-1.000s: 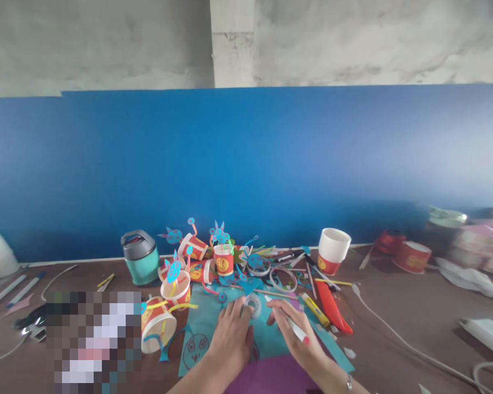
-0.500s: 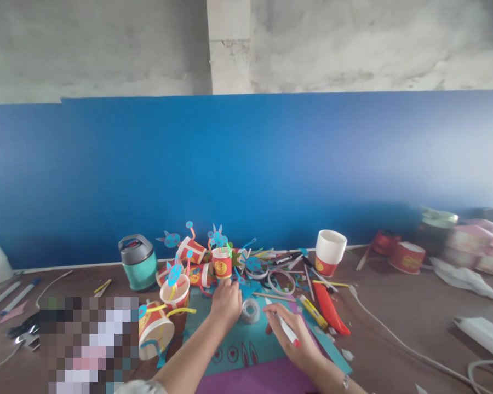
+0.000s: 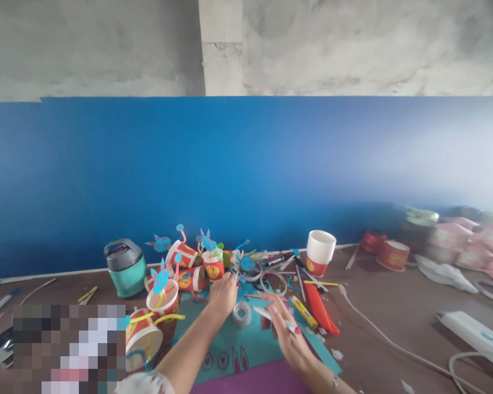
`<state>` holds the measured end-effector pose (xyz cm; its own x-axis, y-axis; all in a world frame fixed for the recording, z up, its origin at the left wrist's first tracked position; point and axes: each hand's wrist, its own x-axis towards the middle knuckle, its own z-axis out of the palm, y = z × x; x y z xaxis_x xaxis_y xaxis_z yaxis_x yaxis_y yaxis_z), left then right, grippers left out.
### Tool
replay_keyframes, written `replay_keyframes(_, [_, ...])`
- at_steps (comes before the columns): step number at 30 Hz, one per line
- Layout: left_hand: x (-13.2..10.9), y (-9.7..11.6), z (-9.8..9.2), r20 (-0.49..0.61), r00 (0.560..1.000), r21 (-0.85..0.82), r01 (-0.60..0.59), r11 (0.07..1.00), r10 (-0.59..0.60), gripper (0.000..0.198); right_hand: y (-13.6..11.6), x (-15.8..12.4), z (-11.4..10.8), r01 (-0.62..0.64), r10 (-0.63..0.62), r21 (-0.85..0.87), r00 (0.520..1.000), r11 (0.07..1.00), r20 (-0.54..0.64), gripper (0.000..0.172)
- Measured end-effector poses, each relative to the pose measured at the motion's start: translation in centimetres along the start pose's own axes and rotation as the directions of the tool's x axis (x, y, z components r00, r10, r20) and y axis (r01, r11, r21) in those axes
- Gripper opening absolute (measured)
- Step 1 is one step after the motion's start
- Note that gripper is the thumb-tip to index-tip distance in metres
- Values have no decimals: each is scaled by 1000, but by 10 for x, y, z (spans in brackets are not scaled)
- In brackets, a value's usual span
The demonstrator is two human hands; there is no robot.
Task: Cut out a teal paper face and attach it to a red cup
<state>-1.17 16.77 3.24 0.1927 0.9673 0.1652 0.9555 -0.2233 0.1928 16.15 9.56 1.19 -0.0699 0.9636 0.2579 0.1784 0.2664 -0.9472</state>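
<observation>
My right hand [image 3: 285,334] holds a white marker [image 3: 291,326] with a red end, over the right side of a teal paper sheet [image 3: 213,347]. Red outlines of hearts in circles and long ears are drawn on the sheet. With fingers curled and tips hidden, my left hand [image 3: 223,293] reaches to the front of a small red paper cup [image 3: 212,266] that bears blue cut-out pieces. Whether it grips anything I cannot make out. Between my hands lies a roll of clear tape [image 3: 242,314]. Purple paper [image 3: 246,378] shows below the teal sheet.
Several decorated paper cups [image 3: 163,298] crowd the left, beside a teal flask [image 3: 126,268]. Scraps and pens pile up behind my hands. On the right are a yellow cutter [image 3: 304,312], a red pouch-like object [image 3: 321,309], white stacked cups [image 3: 320,251], a cable and a power strip [image 3: 476,332].
The view has turned slightly right. My left hand has moved a little forward and right. My right hand has lifted forward, and the marker lies flatter in it.
</observation>
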Motion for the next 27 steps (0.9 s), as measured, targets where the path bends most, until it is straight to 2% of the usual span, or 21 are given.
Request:
replay_keyframes(3, [-20, -1, -6, -33, 998, -73, -51, 996, 48, 19, -4, 3, -1, -32, 41, 65, 990, 997, -135, 28])
replay_keyframes(6, [-42, -2, -11, -53, 984, -279, -181, 943, 173, 21, -10, 5, 0, -38, 58, 137, 987, 990, -152, 31])
replay_keyframes(10, [-60, -1, -13, -93, 964, -466, -263, 845, 249, 22, -13, 8, 2, -56, 83, 203, 989, 978, -126, 38])
replay_keyframes(18, [-69, -1, -10, -150, 944, -566, -325, 758, 293, 18, -10, 8, 2, -106, 121, 224, 991, 969, -56, 41])
replay_keyframes(21, [-71, -2, -8, -155, 942, -590, -330, 737, 298, 17, -6, 8, 4, -155, 160, 266, 987, 951, 5, 37])
replay_keyframes(25, [-73, 3, -9, -192, 938, -637, -344, 690, 289, 18, -3, 6, 5, -217, 195, 422, 976, 880, 95, 33])
replay_keyframes(27, [-73, 6, -10, -143, 959, -711, -271, 649, 244, 19, -4, 5, 4, -224, 182, 464, 974, 857, 135, 32])
